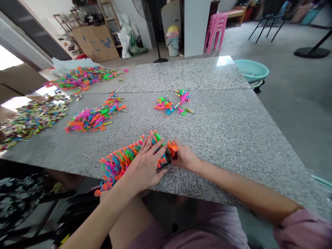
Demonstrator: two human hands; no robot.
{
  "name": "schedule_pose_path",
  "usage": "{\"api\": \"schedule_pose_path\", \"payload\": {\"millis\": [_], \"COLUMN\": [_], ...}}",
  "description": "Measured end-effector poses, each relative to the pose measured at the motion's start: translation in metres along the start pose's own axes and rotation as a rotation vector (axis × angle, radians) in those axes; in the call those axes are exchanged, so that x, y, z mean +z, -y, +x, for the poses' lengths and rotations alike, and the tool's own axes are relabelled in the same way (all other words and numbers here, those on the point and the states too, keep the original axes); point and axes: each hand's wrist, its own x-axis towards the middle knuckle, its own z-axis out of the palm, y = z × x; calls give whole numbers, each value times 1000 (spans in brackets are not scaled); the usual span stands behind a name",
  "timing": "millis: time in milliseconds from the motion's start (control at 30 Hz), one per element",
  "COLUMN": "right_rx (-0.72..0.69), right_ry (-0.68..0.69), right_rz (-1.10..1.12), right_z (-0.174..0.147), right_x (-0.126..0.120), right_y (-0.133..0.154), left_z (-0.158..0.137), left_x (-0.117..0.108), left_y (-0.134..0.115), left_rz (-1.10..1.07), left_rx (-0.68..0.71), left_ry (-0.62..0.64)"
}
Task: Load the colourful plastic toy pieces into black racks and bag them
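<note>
Small bright plastic pieces (124, 155) in orange, green, blue and pink stand packed in tight rows near the table's front edge. Across the right part of these rows lies my left hand (145, 166), palm down with its fingers spread, hiding the pieces beneath. A dark edge (163, 166), perhaps of a holder, shows beside my left fingertips. My right hand (183, 154) is closed around an orange plastic piece (172, 148) at the right end of the rows. Its fingers are partly hidden, and the exact kind of piece is too small to tell.
On the grey speckled table (233, 138) lie a small cluster of pieces (173, 103), a larger heap (95, 116), a back heap (83, 77) and many small yellowish parts (38, 114). A turquoise basin (252, 71) stands beyond the right edge.
</note>
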Motion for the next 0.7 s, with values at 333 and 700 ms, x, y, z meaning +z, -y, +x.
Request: {"api": "schedule_pose_path", "payload": {"millis": [333, 700], "right_rx": [-23, -51], "right_ry": [16, 159], "right_rz": [-158, -189], "right_z": [5, 22], "right_x": [2, 2], "right_y": [-1, 16], "left_z": [1, 2], "left_x": [2, -1], "left_y": [-5, -4], "left_rz": [-34, 31], "left_rx": [-66, -51], "left_ry": [-20, -16]}}
